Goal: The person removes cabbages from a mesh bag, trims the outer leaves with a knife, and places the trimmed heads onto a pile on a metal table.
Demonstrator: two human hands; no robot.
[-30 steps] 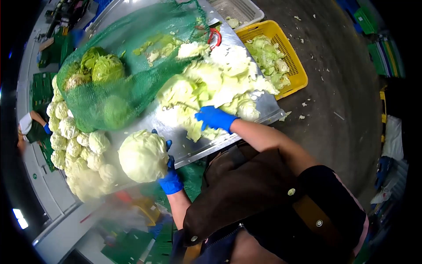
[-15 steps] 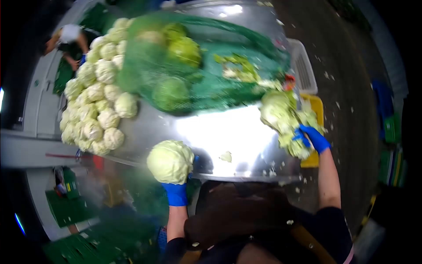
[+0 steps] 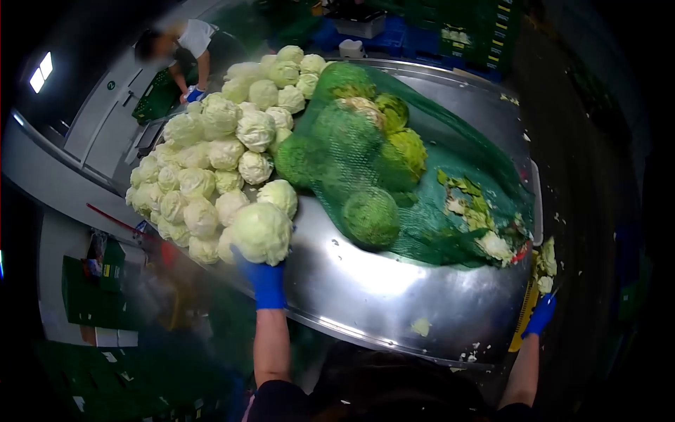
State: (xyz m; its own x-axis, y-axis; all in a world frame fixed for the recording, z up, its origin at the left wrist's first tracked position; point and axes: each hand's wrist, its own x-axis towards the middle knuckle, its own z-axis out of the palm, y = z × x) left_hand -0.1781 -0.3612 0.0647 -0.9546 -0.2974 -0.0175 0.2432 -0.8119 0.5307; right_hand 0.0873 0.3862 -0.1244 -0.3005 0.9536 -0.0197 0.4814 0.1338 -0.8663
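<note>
My left hand (image 3: 261,278), in a blue glove, grips a pale trimmed cabbage (image 3: 261,233) from below and behind. That cabbage overlaps the front of a big heap of similar cabbages (image 3: 199,183) on the metal table (image 3: 337,281). Off the table's right side, my right hand (image 3: 540,314), also gloved in blue, is closed beside loose cabbage leaves (image 3: 547,261) over a yellow crate (image 3: 522,320). A thin sliver shows at its fingertips; I cannot tell what it is. A green net bag (image 3: 464,151) lies across the table, with several untrimmed cabbages (image 3: 371,216) inside.
Leaf scraps (image 3: 470,200) lie on the net, and a single leaf piece (image 3: 420,326) is near the table's front edge. A pale crate (image 3: 538,204) stands past the right edge. Another person (image 3: 193,53) works at the far left near a green crate (image 3: 156,97).
The view has swung left. My left hand has carried the cabbage to the heap. My right hand has moved outward over the yellow crate, and the leaves it was at have left the table edge.
</note>
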